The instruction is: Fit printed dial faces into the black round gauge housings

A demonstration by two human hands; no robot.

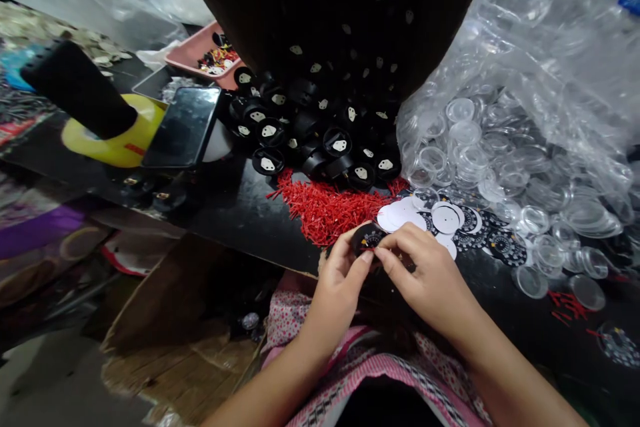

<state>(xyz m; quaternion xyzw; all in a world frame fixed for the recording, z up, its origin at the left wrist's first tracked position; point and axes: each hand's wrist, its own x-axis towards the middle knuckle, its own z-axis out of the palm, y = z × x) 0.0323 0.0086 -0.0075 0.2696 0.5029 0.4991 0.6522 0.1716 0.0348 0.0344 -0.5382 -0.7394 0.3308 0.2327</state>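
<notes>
Phone (183, 127) left of frame; red pieces (330, 210) centre; your left hand (341, 270) grips 1 black dial (367, 238), lower centre; your right hand (427, 267) touches its edge, can't tell if gripping; clear caps (473, 157) right.

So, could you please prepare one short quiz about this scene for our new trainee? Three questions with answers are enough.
1. Multiple choice. Between the bare left hand and the bare right hand is:
A) a large round yellow roll
B) a round black piece with pale markings
C) a flat rectangular dark-screened phone

2. True or false? In the picture, the clear round plastic pieces lie to the right of the heaped thin red pieces.

3. What colour is the shallow plastic tray holding mixed small parts?

Key: 1 B; 2 true; 3 pink.
</notes>
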